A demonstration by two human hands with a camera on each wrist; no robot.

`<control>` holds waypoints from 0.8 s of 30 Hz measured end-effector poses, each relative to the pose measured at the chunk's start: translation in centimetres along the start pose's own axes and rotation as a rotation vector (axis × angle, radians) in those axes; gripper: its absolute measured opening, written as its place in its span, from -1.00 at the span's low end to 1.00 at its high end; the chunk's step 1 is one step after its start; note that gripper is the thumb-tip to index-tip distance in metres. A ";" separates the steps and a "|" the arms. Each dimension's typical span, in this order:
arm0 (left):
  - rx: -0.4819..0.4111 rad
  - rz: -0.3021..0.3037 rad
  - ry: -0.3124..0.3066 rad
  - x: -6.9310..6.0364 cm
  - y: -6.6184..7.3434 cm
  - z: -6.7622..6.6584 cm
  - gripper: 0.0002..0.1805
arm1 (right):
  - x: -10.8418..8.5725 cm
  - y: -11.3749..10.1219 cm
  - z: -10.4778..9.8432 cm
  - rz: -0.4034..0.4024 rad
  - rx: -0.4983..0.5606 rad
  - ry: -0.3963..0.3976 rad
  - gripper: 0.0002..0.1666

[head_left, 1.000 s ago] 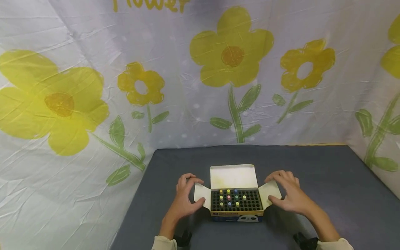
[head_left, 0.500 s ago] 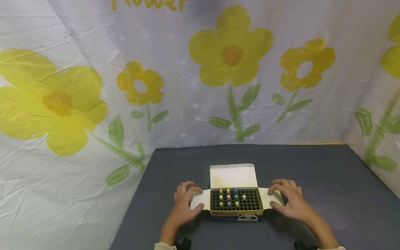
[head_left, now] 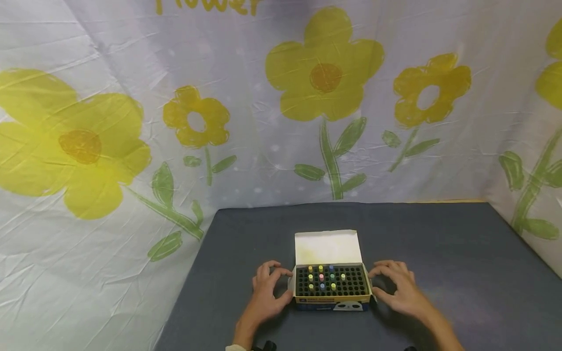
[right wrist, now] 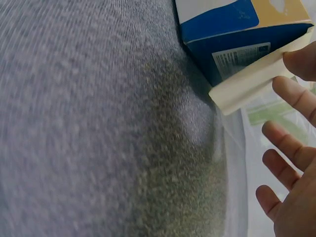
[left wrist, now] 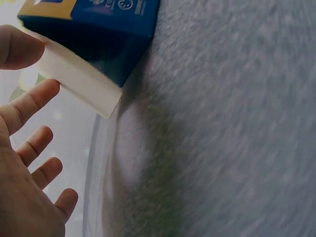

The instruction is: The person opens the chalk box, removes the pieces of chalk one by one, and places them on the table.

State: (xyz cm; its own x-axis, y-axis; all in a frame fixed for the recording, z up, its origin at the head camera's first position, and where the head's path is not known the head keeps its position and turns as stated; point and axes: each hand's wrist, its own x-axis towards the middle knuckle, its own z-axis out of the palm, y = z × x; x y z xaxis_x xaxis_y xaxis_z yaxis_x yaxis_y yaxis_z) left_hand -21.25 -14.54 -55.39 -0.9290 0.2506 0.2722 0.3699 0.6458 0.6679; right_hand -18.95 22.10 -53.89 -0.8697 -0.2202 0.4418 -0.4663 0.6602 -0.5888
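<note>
A blue and yellow cardboard box (head_left: 311,305) with a panda face on its front stands open on the table. Its black holed insert (head_left: 354,287) holds several small sticks with coloured tips, one of them a pink-tipped stick (head_left: 321,277). At the box's left end my left hand (head_left: 265,295) touches the white left side flap (left wrist: 79,76) with thumb and index finger. Opposite, the thumb and index finger of my right hand (head_left: 403,291) touch the right side flap (right wrist: 252,81). Both flaps hang outward and down beside the box ends. The other fingers are loosely extended.
The box's white lid (head_left: 327,247) stands raised at its back. Dark grey cloth covers the table (head_left: 439,234). Behind it hangs a white curtain (head_left: 259,97) with painted yellow flowers.
Both side flaps have gone from angled upward, through flat, to folded down at the box ends. My hands have lowered and moved inward with them. The box and sticks have stayed put.
</note>
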 end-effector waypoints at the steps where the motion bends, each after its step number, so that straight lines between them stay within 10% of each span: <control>1: -0.009 -0.003 -0.002 0.0 0.1 0.1 -0.64 | 0.0 0.0 0.1 0.002 0.003 -0.002 -0.60; 12: -0.039 -0.029 -0.028 -0.3 0.1 0.6 -0.60 | 0.0 -0.4 0.6 0.048 0.042 -0.037 -0.61; 24: -0.123 -0.058 0.080 0.0 0.3 0.8 -0.69 | 0.1 -0.3 0.2 0.063 0.088 0.082 -0.78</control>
State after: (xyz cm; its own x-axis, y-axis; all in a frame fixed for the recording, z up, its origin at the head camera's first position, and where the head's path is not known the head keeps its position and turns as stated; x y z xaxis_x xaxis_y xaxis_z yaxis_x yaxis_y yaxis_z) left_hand -21.16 -13.78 -55.78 -0.9470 0.1541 0.2820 0.3187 0.5631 0.7625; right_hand -18.94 21.74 -53.76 -0.8833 -0.1184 0.4536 -0.4265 0.6048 -0.6725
